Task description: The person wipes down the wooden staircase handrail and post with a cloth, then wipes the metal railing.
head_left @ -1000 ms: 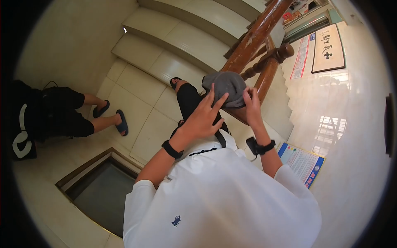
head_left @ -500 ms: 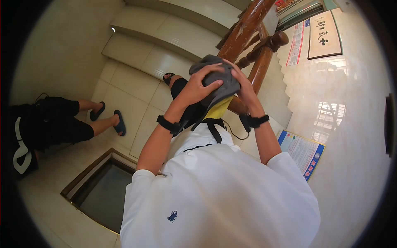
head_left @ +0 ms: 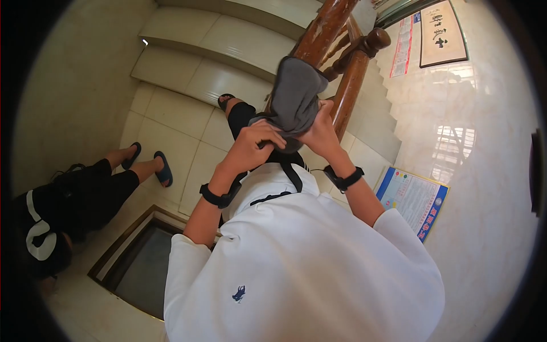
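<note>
A dark grey cloth [head_left: 297, 94] is stretched out between my hands, its far end in front of the wooden handrail [head_left: 323, 34]. Whether it touches the rail I cannot tell. My left hand [head_left: 255, 143] pinches the near left edge, fingers bent inward. On the other side, my right hand [head_left: 320, 134] is closed on the cloth's right edge. Both wrists carry black straps. Folds of the cloth bunch up between the two hands, close to my waist.
Tiled stairs [head_left: 228, 34] rise beyond the landing. A wooden newel post [head_left: 348, 85] stands at the right. Another person [head_left: 85, 191] in dark clothes and blue slippers is at the left, near a framed dark panel [head_left: 139, 262]. A blue-and-white notice [head_left: 413, 199] is on the right wall.
The cloth, bunched under both hands with a yellow part showing, is now spread longer, grey side up. My hands have moved lower, toward my body, and grip its edges.
</note>
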`<act>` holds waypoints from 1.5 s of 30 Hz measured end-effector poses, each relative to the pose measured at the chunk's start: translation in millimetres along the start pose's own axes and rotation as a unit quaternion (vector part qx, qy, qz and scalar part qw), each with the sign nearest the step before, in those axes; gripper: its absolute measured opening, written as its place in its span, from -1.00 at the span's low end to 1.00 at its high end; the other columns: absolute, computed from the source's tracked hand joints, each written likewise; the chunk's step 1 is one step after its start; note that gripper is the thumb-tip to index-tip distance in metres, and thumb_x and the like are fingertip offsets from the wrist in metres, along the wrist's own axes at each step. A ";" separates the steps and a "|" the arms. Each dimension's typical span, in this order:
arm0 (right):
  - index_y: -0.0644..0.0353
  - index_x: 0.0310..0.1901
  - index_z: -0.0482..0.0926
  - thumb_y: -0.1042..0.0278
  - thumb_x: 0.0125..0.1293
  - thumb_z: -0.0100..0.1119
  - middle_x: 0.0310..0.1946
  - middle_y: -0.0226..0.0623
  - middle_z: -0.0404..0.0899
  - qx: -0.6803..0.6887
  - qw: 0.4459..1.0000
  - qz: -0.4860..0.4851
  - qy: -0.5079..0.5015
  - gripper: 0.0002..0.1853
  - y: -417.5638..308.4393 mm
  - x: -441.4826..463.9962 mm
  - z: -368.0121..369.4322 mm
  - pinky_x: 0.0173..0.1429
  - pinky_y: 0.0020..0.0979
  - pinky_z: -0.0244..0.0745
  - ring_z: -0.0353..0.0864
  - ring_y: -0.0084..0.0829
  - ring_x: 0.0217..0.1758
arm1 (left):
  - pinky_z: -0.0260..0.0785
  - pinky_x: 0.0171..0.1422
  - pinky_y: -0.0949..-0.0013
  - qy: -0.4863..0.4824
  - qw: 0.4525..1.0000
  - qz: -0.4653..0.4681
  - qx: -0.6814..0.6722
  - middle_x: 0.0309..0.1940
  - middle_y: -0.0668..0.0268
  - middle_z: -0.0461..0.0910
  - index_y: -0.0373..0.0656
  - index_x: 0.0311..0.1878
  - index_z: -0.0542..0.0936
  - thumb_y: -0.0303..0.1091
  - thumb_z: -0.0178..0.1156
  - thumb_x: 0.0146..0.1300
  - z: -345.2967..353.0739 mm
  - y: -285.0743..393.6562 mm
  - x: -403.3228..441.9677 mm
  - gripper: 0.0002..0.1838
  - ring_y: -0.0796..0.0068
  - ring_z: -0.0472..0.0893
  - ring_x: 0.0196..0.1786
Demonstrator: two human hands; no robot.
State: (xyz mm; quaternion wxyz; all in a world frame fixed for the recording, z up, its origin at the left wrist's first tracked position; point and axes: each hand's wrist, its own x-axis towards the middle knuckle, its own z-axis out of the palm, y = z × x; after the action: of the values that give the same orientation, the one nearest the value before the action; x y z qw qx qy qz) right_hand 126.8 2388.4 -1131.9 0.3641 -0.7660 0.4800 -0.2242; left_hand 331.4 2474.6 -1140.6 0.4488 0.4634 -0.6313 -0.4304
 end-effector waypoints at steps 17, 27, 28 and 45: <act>0.35 0.15 0.53 0.68 0.02 0.11 -0.05 0.16 0.57 -0.080 0.995 0.038 -0.039 -0.46 122.6 -69.4 -16.8 0.21 -0.07 0.49 0.58 0.13 0.08 | 0.36 0.38 0.07 -0.191 0.971 -0.092 0.111 0.19 -0.15 0.51 -0.27 0.30 0.44 -0.38 0.23 0.23 52.8 -33.0 15.5 -0.45 -0.17 0.44 0.34; 0.57 0.29 0.30 0.62 0.03 0.20 0.26 0.31 0.27 -0.194 0.981 0.017 -0.022 -0.30 153.8 -78.6 11.7 0.44 -0.04 0.28 0.30 0.27 0.30 | 0.09 0.59 -0.07 -0.235 0.922 0.046 0.304 0.45 -0.29 0.17 -0.28 0.48 0.26 -0.38 0.26 0.18 131.2 -131.2 22.5 -0.23 -0.30 0.09 0.56; 0.57 0.30 0.29 0.58 0.04 0.23 0.28 0.33 0.25 -0.183 0.983 0.003 -0.026 -0.28 147.1 -72.0 20.5 0.47 -0.03 0.26 0.28 0.28 0.33 | 0.12 0.57 -0.07 -0.215 0.934 0.030 0.285 0.41 -0.32 0.21 -0.33 0.43 0.30 -0.40 0.26 0.15 125.9 -131.7 20.5 -0.26 -0.30 0.15 0.52; 0.40 0.28 0.43 0.27 -0.12 0.55 0.37 0.19 0.29 -0.356 0.933 0.001 -0.049 -0.13 157.7 -67.9 7.9 0.47 -0.03 0.26 0.30 0.11 0.44 | 0.04 0.62 -0.10 -0.221 0.936 -0.061 0.267 0.56 -0.33 -0.01 -0.60 0.39 0.22 -0.41 0.28 0.13 178.4 -122.1 49.7 -0.21 -0.18 0.01 0.65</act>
State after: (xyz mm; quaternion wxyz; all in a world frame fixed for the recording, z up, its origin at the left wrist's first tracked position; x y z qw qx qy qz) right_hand 12.3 2408.9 -1258.5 0.0905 -0.8552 0.5104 -0.0003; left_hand 175.0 2424.6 -1289.8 0.1305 0.4971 -0.7769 -0.3638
